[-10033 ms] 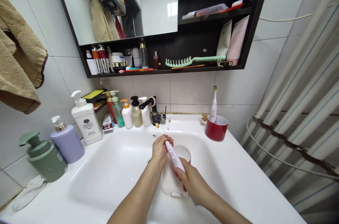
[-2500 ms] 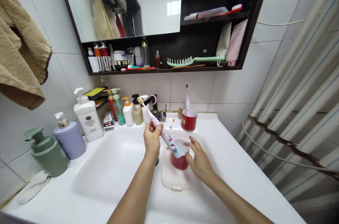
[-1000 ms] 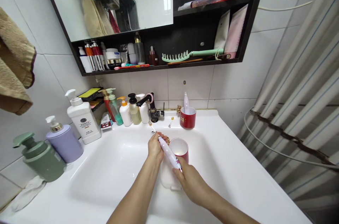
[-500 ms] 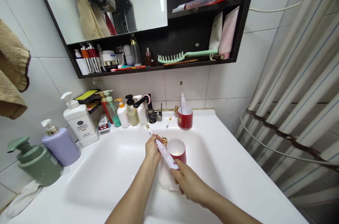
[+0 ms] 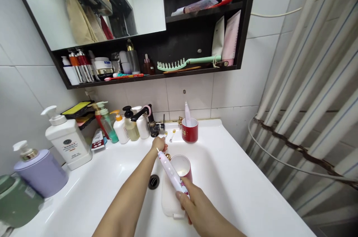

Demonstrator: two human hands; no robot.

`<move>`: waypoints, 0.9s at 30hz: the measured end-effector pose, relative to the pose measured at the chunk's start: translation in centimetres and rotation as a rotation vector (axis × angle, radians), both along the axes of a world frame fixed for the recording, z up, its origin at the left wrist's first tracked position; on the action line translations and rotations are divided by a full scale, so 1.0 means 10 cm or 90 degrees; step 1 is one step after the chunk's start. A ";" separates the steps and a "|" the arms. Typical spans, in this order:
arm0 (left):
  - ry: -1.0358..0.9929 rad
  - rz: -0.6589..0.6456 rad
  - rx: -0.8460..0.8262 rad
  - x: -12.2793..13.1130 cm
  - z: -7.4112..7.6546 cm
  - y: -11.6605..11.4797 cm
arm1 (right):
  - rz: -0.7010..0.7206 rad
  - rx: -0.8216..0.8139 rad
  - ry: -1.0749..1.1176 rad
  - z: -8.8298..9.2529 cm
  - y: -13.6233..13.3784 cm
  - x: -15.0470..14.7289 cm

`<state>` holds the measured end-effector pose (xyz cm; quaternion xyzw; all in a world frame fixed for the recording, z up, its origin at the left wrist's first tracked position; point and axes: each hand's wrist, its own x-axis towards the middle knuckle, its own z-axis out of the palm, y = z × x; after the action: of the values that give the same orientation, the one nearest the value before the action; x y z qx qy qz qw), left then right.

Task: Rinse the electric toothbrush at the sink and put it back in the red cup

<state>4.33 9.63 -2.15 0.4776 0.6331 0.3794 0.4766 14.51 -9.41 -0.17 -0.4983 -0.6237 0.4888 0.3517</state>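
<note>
Lilac-white plastic, glossy: toothbrush handle (image 5: 172, 174), slim pale pin at its upper end, small coloured pictures printed toward its lower end. Held aslant over the white basin (image 5: 209, 177), pin pointing up and left. Right hand (image 5: 197, 203) closed round the lower end, thumb along the top. Left hand (image 5: 159, 143) stretched to the back ledge (image 5: 209, 127), fingers right beside one yellow-tipped brush head (image 5: 166, 134); from where I stand, cannot tell if they pinch it or have let go. Counts: brush heads, two, the other (image 5: 172, 135) lying just to the right on the ledge. Red cups, two: back cup (image 5: 190, 132) on the ledge, with one lilac handle (image 5: 187, 114) upright inside; near cup (image 5: 181, 166) in the basin, by a flat white slab (image 5: 171, 203). Black tap (image 5: 151, 119), one. Pump bottles (image 5: 131, 127) left of the tap, five in a row. Writing: gold characters on the back cup, too small to read; big white bottle (image 5: 68, 142) bears a round dark emblem above fine print, illegible; red-and-white carton (image 5: 97, 140) lettered, blurred
</note>
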 end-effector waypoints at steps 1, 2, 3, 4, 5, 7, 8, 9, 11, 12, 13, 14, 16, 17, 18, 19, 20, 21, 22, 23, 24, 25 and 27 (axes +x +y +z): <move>0.029 -0.006 0.003 0.01 -0.01 0.06 | -0.004 -0.001 -0.004 0.02 0.00 -0.01; 0.058 -0.011 0.007 0.02 -0.02 0.10 | -0.010 -0.005 -0.009 0.04 0.00 -0.01; 0.086 -0.014 0.012 0.02 -0.02 0.13 | -0.019 -0.010 -0.014 0.05 0.01 -0.01; 0.115 -0.016 0.018 0.02 -0.03 0.16 | -0.027 -0.020 -0.017 0.05 0.01 -0.02; 0.143 -0.015 0.026 0.02 -0.03 0.18 | -0.031 -0.030 -0.015 0.05 0.02 -0.01; 0.192 -0.003 0.050 0.02 -0.02 0.19 | -0.027 -0.039 0.005 0.02 0.04 0.01; 0.217 0.006 0.070 0.02 -0.01 0.18 | -0.022 -0.039 0.021 0.01 0.05 0.02; 0.243 0.014 0.102 0.04 0.00 0.17 | -0.018 -0.037 0.037 0.00 0.05 0.03; 0.277 0.019 0.174 0.11 0.01 0.13 | -0.015 -0.024 0.057 -0.02 0.05 0.05; 0.272 0.017 0.201 0.15 0.01 0.11 | -0.017 -0.018 0.061 -0.02 0.04 0.06; 0.256 0.013 0.216 0.20 0.01 0.10 | -0.017 -0.012 0.063 -0.02 0.04 0.07; 0.230 0.011 0.218 0.25 0.01 0.08 | -0.018 -0.004 0.061 -0.02 0.04 0.07; 0.170 0.015 0.198 0.33 0.02 0.06 | -0.022 0.008 0.056 -0.02 0.04 0.07; 0.149 0.019 0.191 0.35 0.04 0.05 | -0.025 0.011 0.055 -0.02 0.04 0.07; 0.129 0.021 0.187 0.35 0.05 0.03 | -0.029 0.015 0.054 -0.02 0.05 0.07; 0.104 0.023 0.181 0.33 0.08 0.00 | -0.034 0.019 0.055 -0.03 0.05 0.08; 0.076 0.025 0.173 0.29 0.11 -0.04 | -0.038 0.021 0.059 -0.04 0.06 0.08; 0.046 0.026 0.163 0.23 0.14 -0.09 | -0.042 0.019 0.064 -0.04 0.07 0.07; 0.016 0.029 0.153 0.16 0.18 -0.17 | -0.043 0.011 0.070 -0.05 0.07 0.07; -0.007 0.032 0.146 0.07 0.21 -0.26 | -0.043 -0.003 0.075 -0.06 0.07 0.06; -0.043 0.038 0.136 -0.02 0.25 -0.37 | -0.041 -0.021 0.076 -0.07 0.07 0.04; -0.094 0.047 0.124 -0.11 0.29 -0.48 | -0.037 -0.038 0.076 -0.08 0.06 0.02; -0.271 0.074 0.069 -0.26 0.34 -0.70 | -0.023 -0.061 0.072 -0.11 0.03 -0.02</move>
<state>1.74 2.64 1.27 0.3745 0.5237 0.5318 0.5502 14.29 -9.13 -1.25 -0.4973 -0.5695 0.5392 0.3709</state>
